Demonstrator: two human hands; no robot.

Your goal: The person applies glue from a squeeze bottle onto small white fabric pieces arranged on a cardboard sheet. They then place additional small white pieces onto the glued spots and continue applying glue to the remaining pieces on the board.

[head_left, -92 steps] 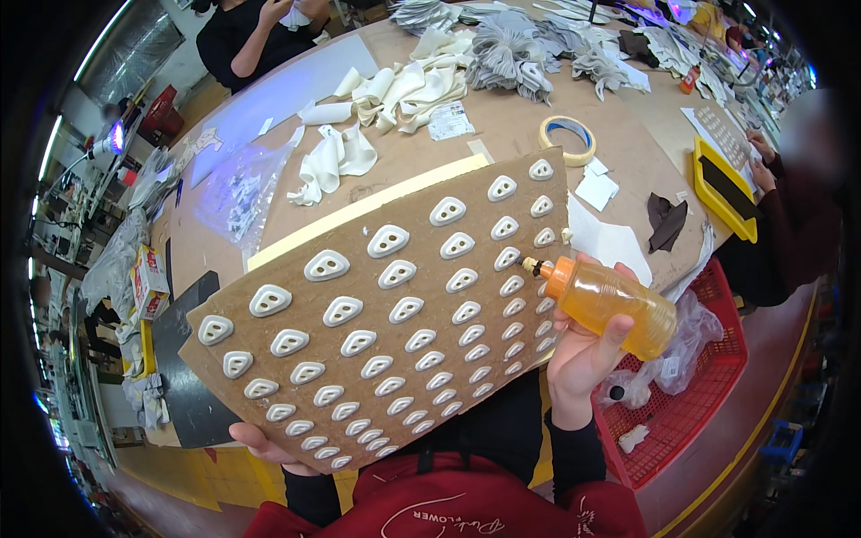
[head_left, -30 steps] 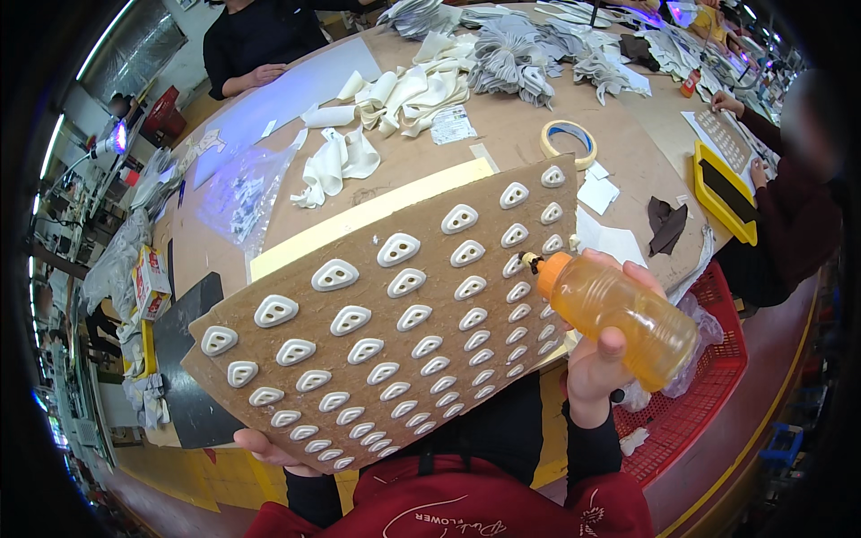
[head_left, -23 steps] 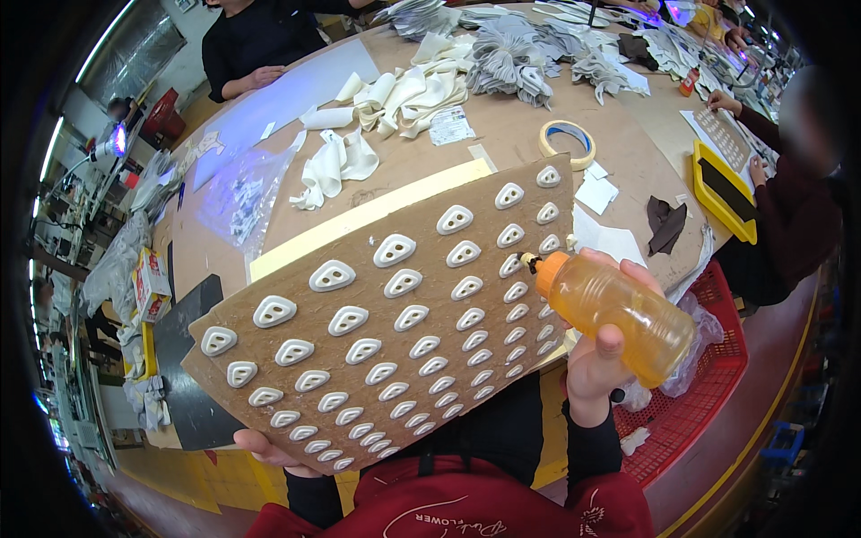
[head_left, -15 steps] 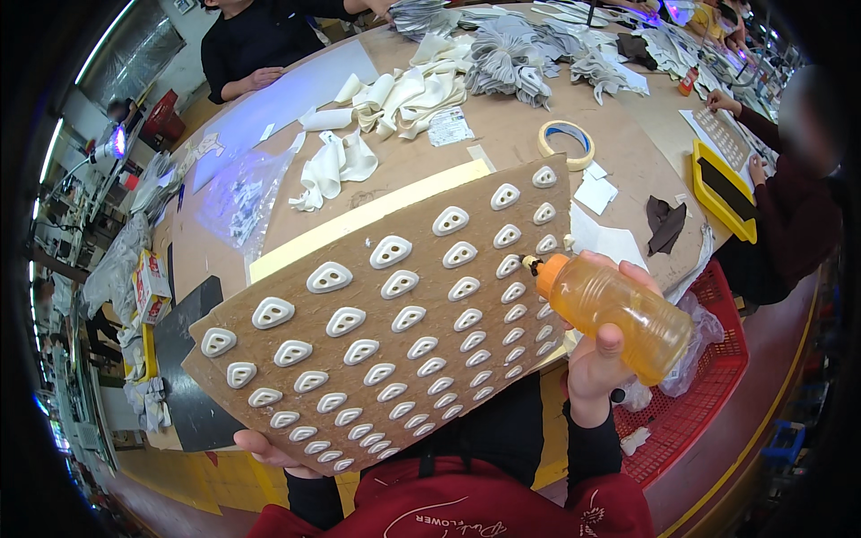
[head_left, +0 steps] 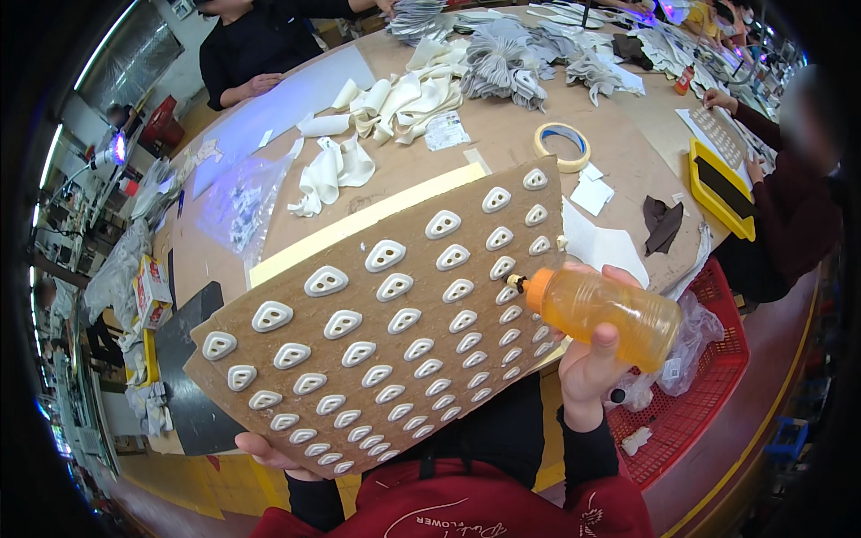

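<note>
A brown cardboard sheet (head_left: 423, 269) is tilted in front of me, with rows of small white rounded-triangular pieces (head_left: 326, 281) on it, each with two holes. My left hand (head_left: 271, 451) is closed on the sheet's lower left edge, its fingers partly hidden beneath. In my right hand (head_left: 592, 366) is a clear squeeze bottle (head_left: 619, 325) of amber liquid with an orange cap. Its dark nozzle points left, at a white piece near the sheet's right side; whether it touches cannot be told.
Behind the sheet lie cream fabric strips (head_left: 413, 100), stacked grey pieces (head_left: 507, 67) and a tape roll (head_left: 561, 146). A red basket (head_left: 708, 394) stands at right, near a yellow tray (head_left: 723, 190). Co-workers sit across the table and at right.
The squeeze bottle and my right hand have shifted slightly left and down along the sheet. The sheet's right side sits a little further left. My left hand keeps its hold.
</note>
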